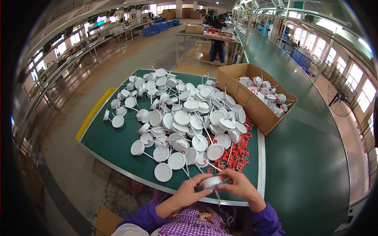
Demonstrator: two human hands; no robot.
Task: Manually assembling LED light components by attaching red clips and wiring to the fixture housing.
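Near the table's front edge, my left hand [188, 194] grips a white, round puck-shaped part [210, 183] with a thin cord hanging below it. My right hand [238, 185] closes its fingertips at the right side of the same part, where a small red piece [221, 178] shows. The fingers partly cover that red piece, so its exact shape is hidden. Just beyond my hands lies a pile of similar white puck-shaped parts [182, 118] with cords. Red clips [237, 154] with metal bits are heaped at the pile's right side.
A cardboard box [247, 100] holding more white parts stands at the right back of the green table [103, 140]. Right of it runs a long green conveyor belt [305, 157]. A yellow strip [94, 114] borders the table's left. A person [219, 33] stands at a far table.
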